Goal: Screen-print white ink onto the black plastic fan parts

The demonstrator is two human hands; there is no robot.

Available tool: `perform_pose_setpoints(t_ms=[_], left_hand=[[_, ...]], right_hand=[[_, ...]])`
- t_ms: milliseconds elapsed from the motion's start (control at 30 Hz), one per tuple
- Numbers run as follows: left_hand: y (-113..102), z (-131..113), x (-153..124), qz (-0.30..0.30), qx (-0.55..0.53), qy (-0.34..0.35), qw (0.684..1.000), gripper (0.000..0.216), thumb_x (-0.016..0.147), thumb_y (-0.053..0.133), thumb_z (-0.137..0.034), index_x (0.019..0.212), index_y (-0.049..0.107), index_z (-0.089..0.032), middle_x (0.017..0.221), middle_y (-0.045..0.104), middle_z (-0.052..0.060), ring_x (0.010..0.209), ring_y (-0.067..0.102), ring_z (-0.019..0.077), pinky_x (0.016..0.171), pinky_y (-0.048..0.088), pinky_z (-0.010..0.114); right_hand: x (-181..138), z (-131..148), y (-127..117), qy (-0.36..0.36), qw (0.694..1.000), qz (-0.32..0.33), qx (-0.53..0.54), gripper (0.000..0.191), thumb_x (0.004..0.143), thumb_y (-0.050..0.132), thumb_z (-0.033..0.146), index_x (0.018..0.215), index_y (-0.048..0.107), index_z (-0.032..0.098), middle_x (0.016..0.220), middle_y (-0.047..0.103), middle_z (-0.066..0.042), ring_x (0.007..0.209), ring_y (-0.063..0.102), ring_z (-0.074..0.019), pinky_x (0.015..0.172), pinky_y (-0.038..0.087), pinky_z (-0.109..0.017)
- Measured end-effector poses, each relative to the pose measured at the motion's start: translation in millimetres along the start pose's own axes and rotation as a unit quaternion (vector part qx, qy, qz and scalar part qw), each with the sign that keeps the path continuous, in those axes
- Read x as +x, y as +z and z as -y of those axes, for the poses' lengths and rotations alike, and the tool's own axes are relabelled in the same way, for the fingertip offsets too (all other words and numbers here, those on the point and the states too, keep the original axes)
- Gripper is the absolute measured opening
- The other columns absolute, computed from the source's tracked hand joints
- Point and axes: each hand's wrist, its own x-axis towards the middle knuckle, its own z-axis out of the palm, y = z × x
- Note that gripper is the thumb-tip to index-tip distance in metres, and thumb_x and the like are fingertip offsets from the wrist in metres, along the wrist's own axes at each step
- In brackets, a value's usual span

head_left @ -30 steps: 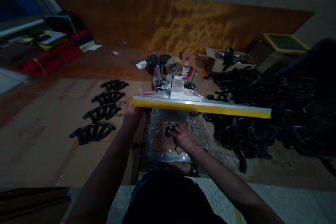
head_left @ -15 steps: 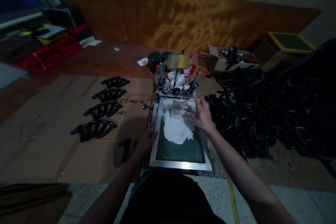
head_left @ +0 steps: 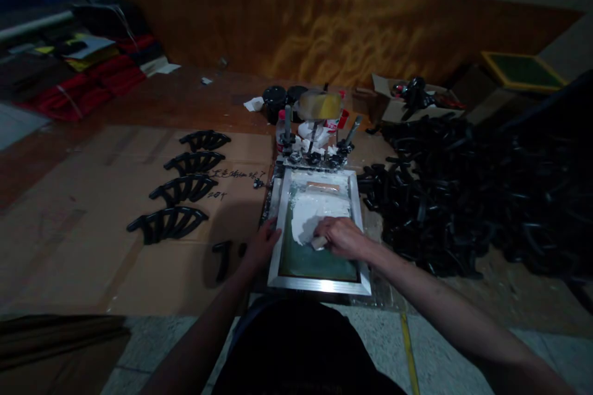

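A silver-framed printing screen (head_left: 319, 285) lies flat in front of me, its green mesh smeared with white ink (head_left: 319, 210). My right hand (head_left: 341, 238) is closed on a squeegee (head_left: 319, 242) on the mesh, at the near edge of the ink. My left hand (head_left: 262, 247) presses on the frame's left rail, fingers curled over it. The frame's far end is held in a clamp with black knobs (head_left: 315, 157).
Several black curved plastic parts (head_left: 178, 188) lie in a row on cardboard at the left. A big heap of black parts (head_left: 463, 191) fills the right side. Black tubs, a tape roll (head_left: 319, 105) and a bottle stand behind the clamp. A cardboard box (head_left: 407, 105) sits at the back right.
The raised screen has come down flat over the jig. My right hand left the part underneath, took the squeegee at the far end and has pulled it toward me across the ink.
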Motion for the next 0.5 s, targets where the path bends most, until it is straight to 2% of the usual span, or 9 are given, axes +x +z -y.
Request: perform_pose_setpoints(t_ms=[67, 133, 267, 367, 433, 500], left_hand=[[0, -2, -1, 0.002, -0.010, -0.003, 1.000, 0.064, 0.084, 0.056, -0.049, 0.136, 0.053, -0.012, 0.081, 0.069, 0.005, 0.074, 0.065, 0.0208, 0.069, 0.051, 0.032], [0, -3, -2, 0.003, -0.020, -0.006, 1.000, 0.066, 0.084, 0.056, -0.049, 0.138, 0.051, -0.011, 0.077, 0.067, 0.003, 0.068, 0.063, 0.0190, 0.064, 0.050, 0.031], [0, -6, -4, -0.004, -0.024, -0.009, 1.000, 0.066, 0.083, 0.058, -0.047, 0.137, 0.051, -0.010, 0.075, 0.067, 0.003, 0.068, 0.062, 0.0187, 0.063, 0.049, 0.030], [-3, -11, -5, -0.002, -0.023, -0.008, 1.000, 0.068, 0.081, 0.060, -0.047, 0.137, 0.052, -0.010, 0.075, 0.066, 0.002, 0.067, 0.062, 0.0184, 0.063, 0.049, 0.030], [-7, -20, -7, 0.010, -0.033, -0.005, 0.999, 0.073, 0.080, 0.061, -0.049, 0.140, 0.049, -0.010, 0.073, 0.066, 0.002, 0.065, 0.061, 0.0182, 0.062, 0.050, 0.031], [-13, -34, -12, 0.009, -0.051, 0.007, 0.999, 0.072, 0.081, 0.060, -0.051, 0.140, 0.050, -0.012, 0.077, 0.068, 0.003, 0.068, 0.063, 0.0192, 0.063, 0.051, 0.031]], right_hand=[[4, -2, 4, 0.035, 0.998, -0.049, 0.000, 0.016, 0.082, 0.056, 0.012, 0.091, 0.068, 0.019, 0.092, 0.070, -0.006, 0.090, 0.060, -0.0217, 0.075, 0.044, -0.030], [3, -1, 17, 0.045, 0.995, -0.093, -0.011, 0.020, 0.086, 0.054, 0.013, 0.099, 0.068, 0.017, 0.099, 0.069, -0.010, 0.093, 0.059, -0.0228, 0.078, 0.045, -0.032], [-8, 2, 37, 0.006, 0.996, -0.090, 0.006, 0.025, 0.086, 0.053, 0.013, 0.106, 0.067, 0.016, 0.099, 0.069, -0.010, 0.092, 0.060, -0.0221, 0.078, 0.046, -0.031], [4, -1, 20, 0.061, 0.993, -0.099, 0.034, 0.030, 0.090, 0.056, 0.020, 0.118, 0.066, 0.019, 0.104, 0.069, -0.009, 0.097, 0.062, -0.0220, 0.080, 0.047, -0.030], [23, -8, -4, 0.121, 0.985, -0.122, 0.034, 0.044, 0.093, 0.058, 0.029, 0.137, 0.055, 0.024, 0.113, 0.069, -0.008, 0.102, 0.063, -0.0230, 0.083, 0.047, -0.030], [39, -25, -31, 0.169, 0.974, -0.147, 0.023, 0.056, 0.093, 0.059, 0.037, 0.147, 0.045, 0.028, 0.117, 0.069, -0.007, 0.102, 0.064, -0.0238, 0.083, 0.048, -0.030]])
